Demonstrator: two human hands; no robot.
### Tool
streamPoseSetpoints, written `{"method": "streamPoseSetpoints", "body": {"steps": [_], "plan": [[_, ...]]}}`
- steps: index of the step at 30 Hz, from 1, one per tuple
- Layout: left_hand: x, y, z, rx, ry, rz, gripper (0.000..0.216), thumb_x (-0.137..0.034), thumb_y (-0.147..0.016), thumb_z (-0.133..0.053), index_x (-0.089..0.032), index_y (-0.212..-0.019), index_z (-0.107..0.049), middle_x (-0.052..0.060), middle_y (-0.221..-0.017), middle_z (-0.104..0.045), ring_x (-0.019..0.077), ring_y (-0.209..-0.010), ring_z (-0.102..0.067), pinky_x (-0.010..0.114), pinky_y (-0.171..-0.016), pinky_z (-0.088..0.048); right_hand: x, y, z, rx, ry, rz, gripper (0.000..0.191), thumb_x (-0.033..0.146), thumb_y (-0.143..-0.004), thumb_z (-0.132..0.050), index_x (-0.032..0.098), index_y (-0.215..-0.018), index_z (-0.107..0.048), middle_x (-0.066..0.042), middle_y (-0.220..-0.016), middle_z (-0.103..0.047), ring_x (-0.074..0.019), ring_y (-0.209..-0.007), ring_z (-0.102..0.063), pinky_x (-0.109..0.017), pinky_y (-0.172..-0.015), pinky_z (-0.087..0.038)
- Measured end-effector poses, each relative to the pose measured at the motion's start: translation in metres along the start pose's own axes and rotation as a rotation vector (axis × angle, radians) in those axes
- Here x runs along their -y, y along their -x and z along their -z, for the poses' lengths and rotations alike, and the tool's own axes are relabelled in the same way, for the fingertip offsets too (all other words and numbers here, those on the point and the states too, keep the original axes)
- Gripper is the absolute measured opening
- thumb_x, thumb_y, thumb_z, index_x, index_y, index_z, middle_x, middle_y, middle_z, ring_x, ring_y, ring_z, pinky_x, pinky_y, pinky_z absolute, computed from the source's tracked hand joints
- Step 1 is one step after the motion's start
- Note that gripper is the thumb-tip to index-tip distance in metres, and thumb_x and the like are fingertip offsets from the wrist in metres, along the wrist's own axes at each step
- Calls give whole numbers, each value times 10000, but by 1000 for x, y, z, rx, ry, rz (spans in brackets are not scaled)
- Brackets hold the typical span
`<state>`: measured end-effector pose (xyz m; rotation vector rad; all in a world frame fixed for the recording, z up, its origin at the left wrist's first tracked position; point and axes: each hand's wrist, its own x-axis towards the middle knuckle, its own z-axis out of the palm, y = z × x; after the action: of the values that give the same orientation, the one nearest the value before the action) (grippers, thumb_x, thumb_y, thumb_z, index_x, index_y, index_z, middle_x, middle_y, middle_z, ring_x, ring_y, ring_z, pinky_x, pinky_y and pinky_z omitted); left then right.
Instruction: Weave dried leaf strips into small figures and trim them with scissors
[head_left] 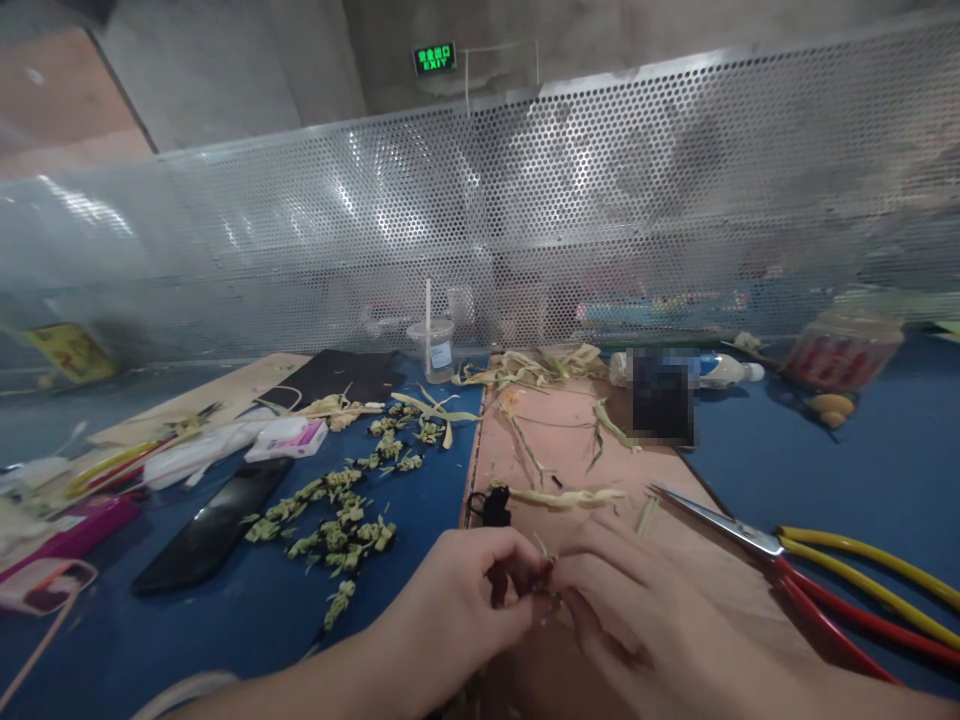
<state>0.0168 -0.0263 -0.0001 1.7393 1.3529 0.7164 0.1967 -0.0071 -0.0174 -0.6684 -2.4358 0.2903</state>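
1. Perforated metal panel (pixel 600 190): huge, runs all along behind the board.
2. Blue tabletop (pixel 810 460): shows on both sides of the board.
3. Pinkish board (pixel 562 425): my landmark, roughly mid-table, with dried strips (pixel 532 370) piled at its far end.
4. Right hand (pixel 649 605): over the board's near end, thumb and fingertips bunched together on a tiny greenish piece (pixel 550 557).
5. Left hand (pixel 469 595): at the board's near left edge, thumb and index curled into a pinch on that same piece.
6. Scissors (pixel 739 527): blades lying on the board, red and yellow handles poking off its right side.
7. Knotted green bits (pixel 345 515): scattered left of the board.
8. Black phone (pixel 214 525): farther left of the board, past those bits.
9. Clear cup (pixel 441 350): straw in it, just off the board's far left corner.
10. That tiny piece: above the board's near end, between both hands' fingertips; pretty blurry, so can't swear to its shape.
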Motion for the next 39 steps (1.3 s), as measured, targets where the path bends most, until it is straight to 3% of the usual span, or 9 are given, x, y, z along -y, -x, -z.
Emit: {"method": "streamPoseSetpoints", "body": {"steps": [5, 11, 18, 24, 32, 39], "plan": [[-1, 0, 0, 12, 31, 12, 126, -216, -686, -596, -134, -763, -652, -21, -639, -579, 87, -549, -430, 179, -501, -327, -1, 1, 1, -43, 187, 89, 233, -1, -673, -449, 177, -775, -560, -35, -790, -555, -168, -754, -483, -266, -645, -444], [0, 1, 0, 31, 56, 10, 117, -199, -689, -590, -126, -760, -648, -30, -625, -564, 79, -548, -426, 173, -503, -327, 2, -1, 2, -62, 227, 115, 177, 35, -699, -471, 169, -743, -576, -36, -756, -558, -167, -726, -480, -258, -606, -447], [3, 0, -1, 33, 55, 16, 123, -208, -682, -597, -130, -764, -644, -35, -619, -557, 82, -553, -427, 175, -504, -325, 1, 3, 1, -39, 216, 111, 259, 49, -769, -392, 172, -815, -615, -63, -780, -565, -197, -783, -508, -300, -641, -463], [1, -1, -1, 20, 14, 19, 109, -209, -677, -607, -128, -745, -636, -44, -606, -533, 78, -538, -410, 177, -494, -316, 3, 2, -1, -73, 114, 86, 208, 44, -771, -400, 161, -824, -564, -56, -790, -571, -179, -762, -514, -302, -688, -471], [2, 1, 0, 2, -43, -9, 93, -198, -676, -612, -138, -739, -645, -46, -614, -547, 77, -531, -418, 175, -487, -319, 1, 0, -4, -49, -47, -13, 251, 6, -655, -385, 204, -785, -468, -23, -737, -536, -175, -716, -502, -292, -580, -448], [-5, 2, 4, 16, -21, 21, 152, -188, -692, -592, -141, -812, -671, -30, -636, -587, 84, -557, -446, 172, -507, -337, 3, -3, 2, -10, -204, -163, 195, 33, -785, -422, 207, -828, -499, -19, -810, -544, -151, -798, -531, -275, -671, -458]]}}
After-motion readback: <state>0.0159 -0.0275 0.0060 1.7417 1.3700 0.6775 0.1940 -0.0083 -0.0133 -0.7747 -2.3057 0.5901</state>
